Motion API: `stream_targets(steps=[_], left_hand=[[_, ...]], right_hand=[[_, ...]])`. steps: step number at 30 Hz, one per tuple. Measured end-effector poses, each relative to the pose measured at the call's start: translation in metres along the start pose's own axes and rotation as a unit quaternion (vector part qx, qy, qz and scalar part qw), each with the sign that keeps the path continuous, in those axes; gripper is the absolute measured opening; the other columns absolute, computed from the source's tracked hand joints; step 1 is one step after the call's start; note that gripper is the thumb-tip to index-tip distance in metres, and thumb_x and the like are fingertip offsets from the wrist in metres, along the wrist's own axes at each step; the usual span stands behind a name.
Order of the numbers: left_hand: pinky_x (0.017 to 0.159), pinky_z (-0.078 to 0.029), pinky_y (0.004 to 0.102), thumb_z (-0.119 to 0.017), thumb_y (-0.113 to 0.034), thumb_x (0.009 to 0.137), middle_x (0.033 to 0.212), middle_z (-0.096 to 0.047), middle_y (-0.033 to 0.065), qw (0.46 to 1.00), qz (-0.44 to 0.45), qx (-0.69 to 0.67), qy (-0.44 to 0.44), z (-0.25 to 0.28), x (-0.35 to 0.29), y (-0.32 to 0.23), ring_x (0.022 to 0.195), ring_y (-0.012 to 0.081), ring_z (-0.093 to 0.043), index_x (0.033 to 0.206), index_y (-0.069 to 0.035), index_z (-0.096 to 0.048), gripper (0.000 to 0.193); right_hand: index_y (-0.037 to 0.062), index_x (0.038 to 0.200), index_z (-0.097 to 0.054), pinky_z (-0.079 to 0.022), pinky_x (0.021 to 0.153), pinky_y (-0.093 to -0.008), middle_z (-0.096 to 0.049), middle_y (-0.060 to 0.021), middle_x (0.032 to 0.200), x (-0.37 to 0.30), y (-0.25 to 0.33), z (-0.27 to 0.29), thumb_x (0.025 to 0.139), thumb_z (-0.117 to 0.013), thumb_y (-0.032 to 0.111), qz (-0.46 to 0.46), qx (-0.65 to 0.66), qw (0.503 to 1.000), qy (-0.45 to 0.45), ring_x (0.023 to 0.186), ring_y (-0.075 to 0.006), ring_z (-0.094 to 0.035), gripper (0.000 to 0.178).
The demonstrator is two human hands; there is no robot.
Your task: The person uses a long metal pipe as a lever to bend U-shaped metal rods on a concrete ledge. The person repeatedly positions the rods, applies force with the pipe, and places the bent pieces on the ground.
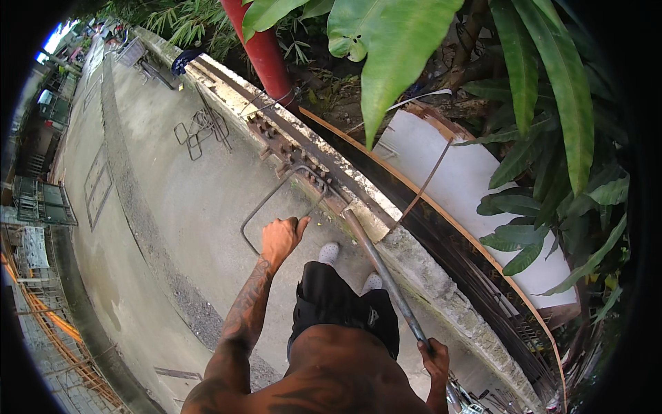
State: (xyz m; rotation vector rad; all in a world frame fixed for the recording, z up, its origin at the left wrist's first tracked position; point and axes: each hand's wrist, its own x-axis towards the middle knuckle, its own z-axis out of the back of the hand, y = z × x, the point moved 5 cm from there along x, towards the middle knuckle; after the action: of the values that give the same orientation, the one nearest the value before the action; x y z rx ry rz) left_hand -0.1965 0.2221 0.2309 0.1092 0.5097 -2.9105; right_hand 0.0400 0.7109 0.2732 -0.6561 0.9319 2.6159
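Note:
My left hand [281, 240] is closed on a thin steel rod [243, 224], which is bent into an open, nearly rectangular loop. The loop's far side reaches the metal pegs [314, 178] of a bending jig fixed along a beam [376, 219] on a low wall. My right hand [434, 357], low and to the right, is wrapped round a long grey metal pipe [383, 269]. The pipe slants up and left, its rusty far end beside the pegs. Whether the rod runs into the pipe's end, I cannot tell.
Several bent rods [200, 131] lie on the concrete floor [165, 207] by the wall. A red post [265, 58] rises behind the beam. Large leaves [393, 55] hang over the far right, above a white panel [448, 172]. A dark cloth [185, 62] lies on the wall.

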Motion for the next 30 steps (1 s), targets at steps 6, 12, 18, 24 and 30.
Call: stream_targets(steps=[6, 12, 18, 24, 30], left_hand=[[0.068, -0.051, 0.0494, -0.058, -0.055, 0.095, 0.082, -0.068, 0.0231, 0.965, 0.035, 0.046, -0.257, 0.042, 0.0, -0.001, 0.077, 0.0379, -0.068, 0.082, 0.001, -0.07, 0.059], [0.063, -0.05, 0.0512, -0.059, -0.054, 0.096, 0.076, -0.067, 0.0257, 0.984, 0.06, 0.061, -0.156, 0.021, 0.049, 0.088, 0.072, 0.0445, -0.066, 0.077, 0.002, -0.068, 0.059], [0.058, -0.052, 0.0516, -0.057, -0.052, 0.097, 0.067, -0.065, 0.0256, 0.993, 0.021, 0.074, -0.094, 0.048, 0.062, 0.067, 0.066, 0.0457, -0.066, 0.076, 0.0, -0.069, 0.058], [0.055, -0.051, 0.0515, -0.058, -0.05, 0.098, 0.065, -0.064, 0.0247, 0.994, 0.044, 0.021, -0.102, 0.011, 0.053, 0.08, 0.062, 0.0451, -0.065, 0.074, 0.0, -0.067, 0.056], [0.05, -0.046, 0.0486, -0.059, -0.046, 0.099, 0.058, -0.059, 0.0242, 0.995, 0.033, 0.004, -0.096, 0.023, 0.053, 0.08, 0.055, 0.043, -0.062, 0.067, 0.001, -0.061, 0.057]], right_hand=[[0.0027, 0.071, -0.055, -0.04, 0.051, -0.0423, -0.048, -0.0133, 0.054, 0.027, -0.018, 0.003, 0.091, -0.07, 0.047, 0.071, -0.017, 0.997, 0.016, 0.048, -0.0317, -0.05, 0.051], [0.0016, 0.077, -0.057, -0.042, 0.055, -0.0449, -0.053, -0.0191, 0.061, 0.047, 0.016, -0.003, 0.095, -0.062, 0.05, 0.12, 0.02, 0.989, 0.081, 0.056, -0.0363, -0.057, 0.052], [0.001, 0.085, -0.06, -0.045, 0.057, -0.0469, -0.056, -0.024, 0.066, 0.079, 0.097, -0.003, 0.099, -0.058, 0.047, 0.189, -0.025, 0.98, 0.061, 0.064, -0.0458, -0.058, 0.048], [0.0022, 0.085, -0.062, -0.049, 0.062, -0.0461, -0.061, -0.022, 0.068, 0.08, 0.129, 0.008, 0.101, -0.054, 0.045, 0.03, -0.006, 0.98, 0.197, 0.067, -0.0435, -0.063, 0.046], [0.0015, 0.085, -0.06, -0.048, 0.062, -0.0471, -0.062, -0.0225, 0.072, 0.098, 0.182, 0.004, 0.101, -0.054, 0.045, -0.001, -0.074, 0.975, 0.209, 0.071, -0.0438, -0.063, 0.047]])
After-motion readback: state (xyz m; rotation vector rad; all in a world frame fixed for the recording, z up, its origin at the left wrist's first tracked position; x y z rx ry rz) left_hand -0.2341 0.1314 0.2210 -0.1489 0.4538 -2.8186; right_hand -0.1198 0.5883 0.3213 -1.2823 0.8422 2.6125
